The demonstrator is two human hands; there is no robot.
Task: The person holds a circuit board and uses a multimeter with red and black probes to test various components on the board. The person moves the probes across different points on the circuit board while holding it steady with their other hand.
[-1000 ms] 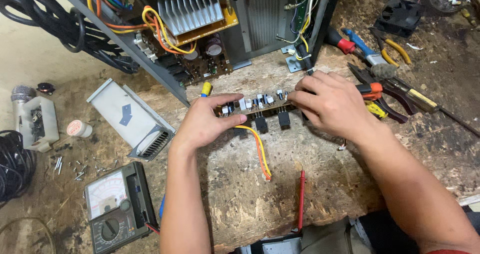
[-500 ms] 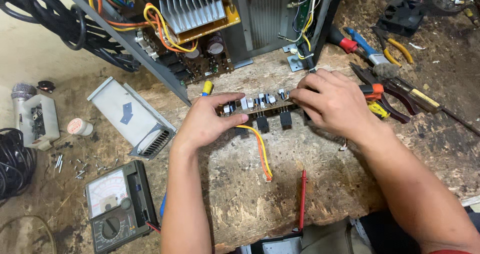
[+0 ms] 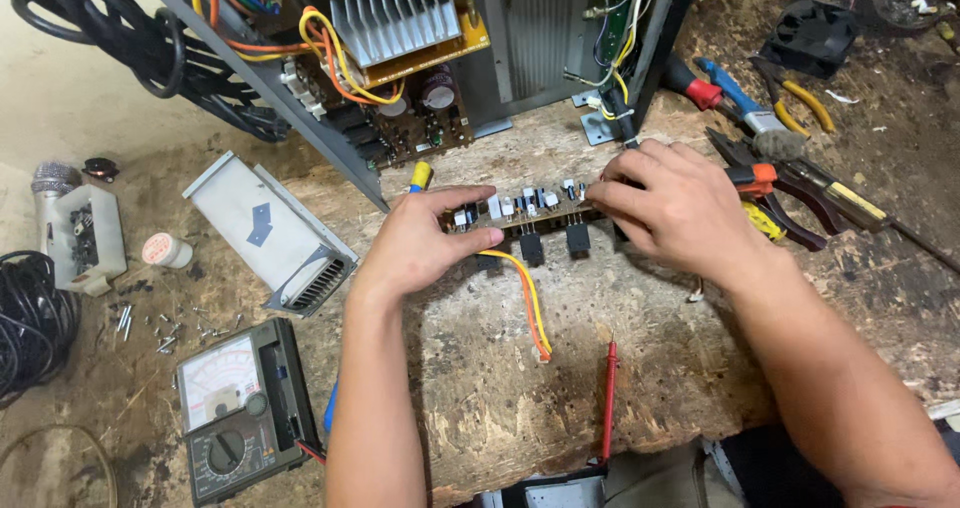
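A narrow brown circuit board (image 3: 528, 211) with small white and grey parts on top and black transistors hanging below is held level over a worn wooden board (image 3: 560, 388). My left hand (image 3: 418, 243) grips its left end, thumb stretched along the top edge. My right hand (image 3: 672, 205) holds its right end with fingertips on the components. Orange and yellow wires (image 3: 530, 303) trail from the board toward me. A red probe (image 3: 607, 398) lies on the wood near my body.
An open amplifier chassis (image 3: 430, 58) with a finned heatsink and wiring stands behind. Pliers and cutters (image 3: 790, 168) lie at right, an analog multimeter (image 3: 240, 408) at lower left, a grey vented cover (image 3: 270, 233) and loose screws (image 3: 150, 318) at left.
Both hands keep hold of the circuit board, which stays in nearly the same place. My right fingers have shifted slightly along its right end.
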